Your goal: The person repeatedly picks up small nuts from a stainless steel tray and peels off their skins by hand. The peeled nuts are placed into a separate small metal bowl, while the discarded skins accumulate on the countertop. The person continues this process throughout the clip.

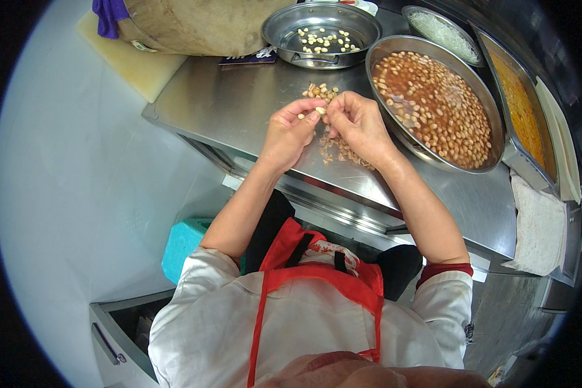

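Close together above the steel worktop (223, 104), my two hands meet at the fingertips. My left hand (291, 126) pinches pale peeled peanuts (320, 111) between thumb and fingers. The fingers of my right hand (361, 123) are bent in beside them; whether they grip a peanut or skin cannot be seen. Just beyond the fingers lies a small pile of peanuts (320, 91). Loose brown skins (342, 149) are scattered under and beside my right hand. A steel pan (291, 56) farther off holds peeled peanuts. To the right, a large steel bowl (402, 121) holds skin-on peanuts in reddish-brown liquid.
A bowl of translucent shreds (441, 34) and a tray of orange food (519, 106) stand at the right, near a white cloth (538, 225). A brown sack (194, 24) lies at the back left on a yellowish board (131, 63). A turquoise stool (184, 247) is below left.
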Demonstrator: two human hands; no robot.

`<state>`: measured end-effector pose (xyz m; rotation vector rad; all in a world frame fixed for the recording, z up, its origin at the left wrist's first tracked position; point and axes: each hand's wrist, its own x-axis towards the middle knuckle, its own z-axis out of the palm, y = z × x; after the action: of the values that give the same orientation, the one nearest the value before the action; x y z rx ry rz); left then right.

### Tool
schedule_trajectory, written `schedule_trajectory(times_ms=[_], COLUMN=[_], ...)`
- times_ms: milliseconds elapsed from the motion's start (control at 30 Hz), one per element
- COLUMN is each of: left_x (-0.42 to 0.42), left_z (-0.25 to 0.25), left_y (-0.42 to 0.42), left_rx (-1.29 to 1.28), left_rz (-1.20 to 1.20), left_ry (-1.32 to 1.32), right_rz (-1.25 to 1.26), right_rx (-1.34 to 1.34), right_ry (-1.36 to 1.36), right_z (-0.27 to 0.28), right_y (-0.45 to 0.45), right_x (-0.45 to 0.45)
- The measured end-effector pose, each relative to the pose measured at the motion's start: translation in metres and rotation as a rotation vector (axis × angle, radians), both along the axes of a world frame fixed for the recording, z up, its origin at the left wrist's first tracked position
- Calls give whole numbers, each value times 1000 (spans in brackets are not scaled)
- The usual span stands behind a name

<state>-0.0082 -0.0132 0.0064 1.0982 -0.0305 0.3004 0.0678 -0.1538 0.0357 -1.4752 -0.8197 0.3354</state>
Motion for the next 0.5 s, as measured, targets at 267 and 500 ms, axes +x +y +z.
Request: schedule_trajectory(times_ms=[267,500], left_x=[2,5], left_z=[0,-5], left_y=[-1,3], left_rx=[-2,-53], left_rz=[5,-7], left_ry=[16,-38], right_rz=[33,9], right_rx=[65,117], right_ry=[69,75], right_z=[-3,0], right_y=[2,5], right_x=[0,-4])
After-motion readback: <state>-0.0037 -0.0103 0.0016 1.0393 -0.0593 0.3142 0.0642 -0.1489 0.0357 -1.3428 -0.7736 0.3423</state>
